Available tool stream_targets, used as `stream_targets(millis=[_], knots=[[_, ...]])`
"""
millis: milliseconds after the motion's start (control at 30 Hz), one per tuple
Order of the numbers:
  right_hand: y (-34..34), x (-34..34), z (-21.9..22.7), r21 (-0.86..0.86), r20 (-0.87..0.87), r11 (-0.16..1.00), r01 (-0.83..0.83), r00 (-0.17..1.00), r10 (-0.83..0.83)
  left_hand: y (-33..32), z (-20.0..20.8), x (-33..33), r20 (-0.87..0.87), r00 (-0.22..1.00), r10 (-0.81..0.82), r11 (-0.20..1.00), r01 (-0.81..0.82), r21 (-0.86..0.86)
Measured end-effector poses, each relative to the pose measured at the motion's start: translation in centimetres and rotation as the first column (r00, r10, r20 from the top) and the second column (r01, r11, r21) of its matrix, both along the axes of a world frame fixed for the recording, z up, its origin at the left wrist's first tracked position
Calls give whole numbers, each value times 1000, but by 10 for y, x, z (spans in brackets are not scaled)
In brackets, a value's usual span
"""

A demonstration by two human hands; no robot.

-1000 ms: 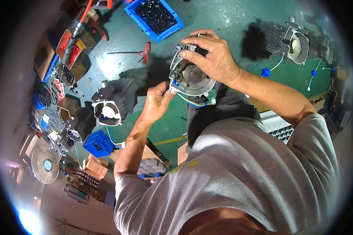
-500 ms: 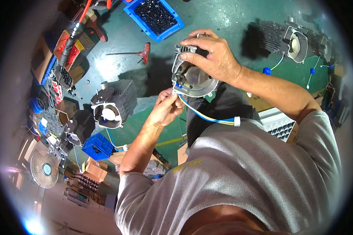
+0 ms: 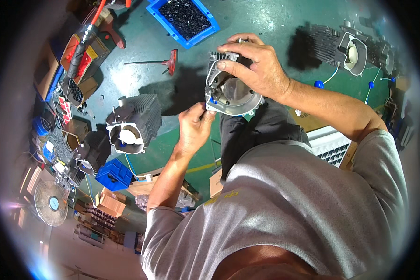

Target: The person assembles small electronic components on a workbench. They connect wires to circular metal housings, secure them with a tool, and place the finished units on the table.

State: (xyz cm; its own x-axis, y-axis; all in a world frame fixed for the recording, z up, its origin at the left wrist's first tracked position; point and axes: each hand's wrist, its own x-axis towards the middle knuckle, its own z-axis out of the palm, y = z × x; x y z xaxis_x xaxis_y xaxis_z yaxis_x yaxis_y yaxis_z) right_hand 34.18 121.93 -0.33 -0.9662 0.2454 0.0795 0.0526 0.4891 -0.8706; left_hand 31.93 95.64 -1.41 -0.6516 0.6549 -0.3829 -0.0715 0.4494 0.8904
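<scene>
A grey finned metal motor housing [image 3: 235, 95] is tilted up in front of me, its round open end toward me. My right hand [image 3: 261, 67] grips its upper right side, thumb over the rim and fingers behind. At the lower left corner my left hand [image 3: 194, 127] is closed, thumb pressed against the rim; its fingertips are partly hidden. A bit of blue shows inside the housing near that corner. The wires below the housing are out of sight.
A blue bin [image 3: 184, 21] of small black parts stands on the green bench, with a red-handled hex key [image 3: 171, 62] nearby. Finned motors stand left [image 3: 128, 133] and right [image 3: 352, 53]. A power driver [image 3: 81, 51] hangs at upper left; a fan [image 3: 51, 203] is at lower left.
My left hand has moved up slightly and its fingers have closed more at the housing's corner. The blue and yellow wires with a white connector, hanging below before, no longer show.
</scene>
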Motion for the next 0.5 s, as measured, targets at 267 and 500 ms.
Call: stream_targets(millis=[267,500], knots=[[-1,-1,3,7,11,1000,0,1000,0,2,9,-15,-415,884,-216,975,177,-131],[-2,0,-1,-1,17,1000,8,1000,-8,-7,8,-27,282,949,-142,990,135,45]])
